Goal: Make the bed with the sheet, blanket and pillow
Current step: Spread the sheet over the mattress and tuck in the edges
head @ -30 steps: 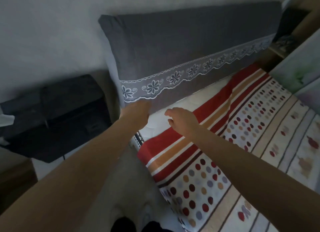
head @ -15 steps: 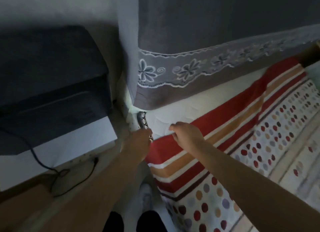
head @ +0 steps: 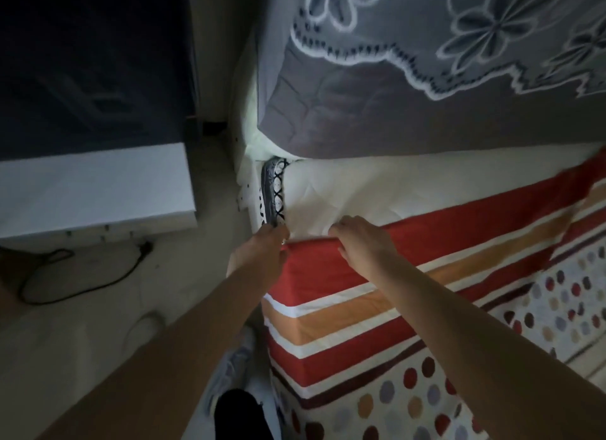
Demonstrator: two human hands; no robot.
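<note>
Sheet, striped and dotted, lies over the near part of the mattress. Its red top edge stops short of the headboard, with a bare white strip between them.

The left hand pinches the sheet's corner at the left edge of the mattress. The right hand grasps the top edge just to the right, fingers curled over the hem.

Probable faults from this position:
- Skew. Both hands hold the left end, so a pull toward the headboard may leave the far right end lagging.
- Slip. A thin hem held by fingertips may escape under tension.
- Poor tuck. The headboard sits close on the mattress, so the corner may bunch.
- Trip. A cable lies on the floor to the left.
</note>
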